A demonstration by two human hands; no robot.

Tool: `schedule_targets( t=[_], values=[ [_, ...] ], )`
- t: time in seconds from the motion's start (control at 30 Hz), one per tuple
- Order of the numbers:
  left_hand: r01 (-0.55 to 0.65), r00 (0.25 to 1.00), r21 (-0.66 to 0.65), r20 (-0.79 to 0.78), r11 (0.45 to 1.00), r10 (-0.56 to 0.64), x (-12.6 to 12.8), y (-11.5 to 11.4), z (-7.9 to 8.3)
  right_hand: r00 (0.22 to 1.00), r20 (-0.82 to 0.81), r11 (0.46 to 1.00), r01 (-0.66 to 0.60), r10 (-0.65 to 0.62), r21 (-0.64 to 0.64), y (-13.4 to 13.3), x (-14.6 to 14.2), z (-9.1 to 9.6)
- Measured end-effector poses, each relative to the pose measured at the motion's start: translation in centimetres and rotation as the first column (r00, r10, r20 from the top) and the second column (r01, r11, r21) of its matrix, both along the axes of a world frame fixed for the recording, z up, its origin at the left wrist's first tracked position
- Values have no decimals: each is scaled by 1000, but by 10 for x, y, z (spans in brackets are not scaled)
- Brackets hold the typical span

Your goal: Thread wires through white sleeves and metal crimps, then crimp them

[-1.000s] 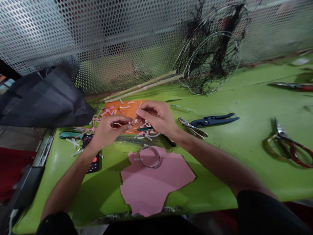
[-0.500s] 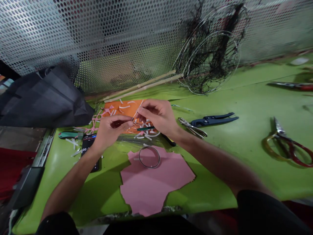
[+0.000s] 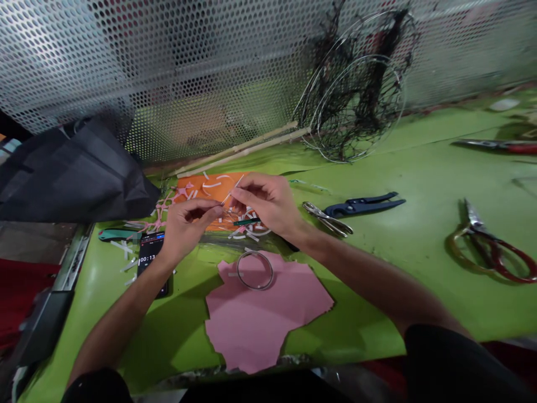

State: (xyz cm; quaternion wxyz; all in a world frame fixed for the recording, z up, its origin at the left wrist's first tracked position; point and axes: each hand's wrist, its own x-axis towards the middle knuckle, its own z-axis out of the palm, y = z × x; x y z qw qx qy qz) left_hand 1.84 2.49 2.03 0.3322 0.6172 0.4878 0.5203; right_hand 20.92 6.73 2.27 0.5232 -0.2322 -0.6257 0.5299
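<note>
Between my two hands runs a thin pale strip or wire (image 3: 227,197); its exact kind is too small to tell. My left hand (image 3: 188,221) pinches its lower end between thumb and forefinger. Slightly higher, my right hand (image 3: 268,201) pinches the same piece, whose tip sticks up past the fingers. Both hands are above an orange sheet (image 3: 195,187) strewn with white strips (image 3: 212,184). A dark green tool (image 3: 246,222) lies among the strips below the right hand. Closer to me, a thin metal ring (image 3: 238,274) rests on a pink sheet (image 3: 268,319) with ragged edges.
Left are a phone (image 3: 146,268), a green-handled tool (image 3: 113,234), pink scraps (image 3: 163,207) and a black bag (image 3: 84,173). Right lie pliers (image 3: 331,220), blue-handled cutters (image 3: 361,206) and red-handled scissors (image 3: 495,246). Black netting on wire hoops (image 3: 356,106) leans against a perforated metal panel (image 3: 176,73).
Both hands keep their pinch on the thin piece, and the left fingertips have shifted slightly left and down it. The whole view has moved a little.
</note>
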Motion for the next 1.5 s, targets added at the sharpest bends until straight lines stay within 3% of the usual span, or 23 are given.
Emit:
schedule_targets(
  t=[0.47, 0.73, 0.93, 1.03, 1.5],
  values=[
    [-5, 995, 52, -97, 999, 10, -4, -3, 6, 1000, -16, 999, 5, -6, -48, -4, 1, 5],
    [46, 997, -39, 62, 998, -44, -2, -4, 4, 998, -51, 999, -22, 20, -42, -3, 0, 4],
    [-37, 999, 58, 31, 998, 35, 0, -6, 7, 996, -42, 996, 80, -82, -37, -3, -1, 5],
    [-24, 1000, 73, 9, 997, 23, -1, -7, 9, 990, -38, 991, 132, -134, -31, -4, 1, 5],
    [18, 1000, 60, -13, 998, -17, -5, -7, 6, 990, -67, 992, 127, -127, -12, -7, 3, 11]
  ],
)
